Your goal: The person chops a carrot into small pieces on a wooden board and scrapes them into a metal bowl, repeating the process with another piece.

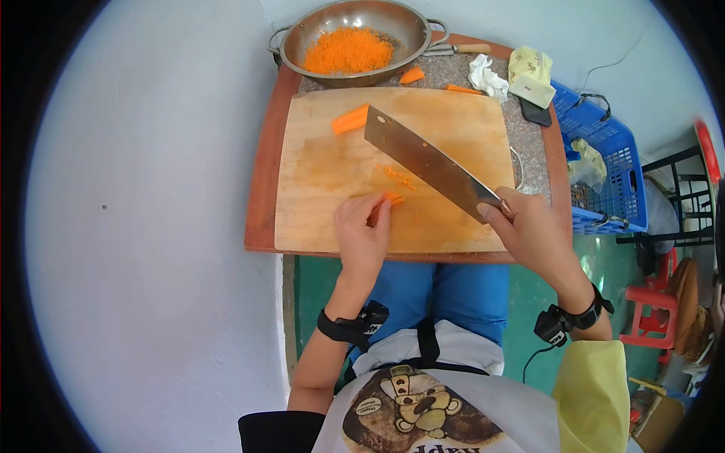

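My right hand is wrapped round the handle of a cleaver, whose broad blade slants up and left above the wooden cutting board. Low on the board, my left hand has its fingers closed on a piece of carrot, mostly hidden by them. A few small carrot shreds lie just above that hand. A larger carrot chunk rests near the board's upper edge, beside the blade's far end.
Behind the board stands a metal pan holding shredded carrot. Carrot pieces, a wooden-handled tool, crumpled tissue, a tissue pack and a phone lie nearby. A blue basket is at the right.
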A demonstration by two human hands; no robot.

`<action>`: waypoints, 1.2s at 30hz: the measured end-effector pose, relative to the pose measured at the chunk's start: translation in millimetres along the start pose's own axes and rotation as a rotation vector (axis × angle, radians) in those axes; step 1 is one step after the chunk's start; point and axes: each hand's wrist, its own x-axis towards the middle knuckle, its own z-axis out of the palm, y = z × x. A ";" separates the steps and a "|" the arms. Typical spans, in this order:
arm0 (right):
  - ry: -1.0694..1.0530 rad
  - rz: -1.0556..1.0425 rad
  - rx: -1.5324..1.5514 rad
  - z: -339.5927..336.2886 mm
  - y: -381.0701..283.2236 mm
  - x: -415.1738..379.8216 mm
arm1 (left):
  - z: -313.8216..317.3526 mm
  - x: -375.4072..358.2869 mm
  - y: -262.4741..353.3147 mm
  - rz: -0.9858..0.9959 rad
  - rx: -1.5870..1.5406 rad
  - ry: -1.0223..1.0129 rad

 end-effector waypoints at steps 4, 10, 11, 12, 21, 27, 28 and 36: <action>-0.024 -0.012 0.003 1.3 0.2 1.3 | -6.4 2.7 4.9 0.078 0.083 0.057; -0.086 0.042 -0.037 14.4 3.1 0.5 | -1.3 -5.0 -0.2 0.130 0.222 0.000; -0.075 0.031 -0.062 16.5 2.8 0.6 | -0.8 -4.5 -1.0 0.135 0.231 -0.008; -0.063 0.019 -0.086 18.5 2.8 0.7 | -0.4 -4.2 -1.6 0.142 0.240 -0.015; -0.111 -0.021 -0.143 23.2 -3.8 1.5 | 3.8 -1.7 -6.9 0.233 0.244 0.020; -0.130 -0.071 -0.182 23.6 -5.3 4.0 | 4.9 -1.7 -8.0 0.251 0.231 0.048; -0.131 -0.071 -0.184 23.8 -5.0 4.4 | 5.0 -1.6 -7.8 0.250 0.229 0.049; -0.185 -0.088 -0.180 25.0 -0.4 9.6 | 4.1 -1.1 -7.5 0.266 0.251 0.032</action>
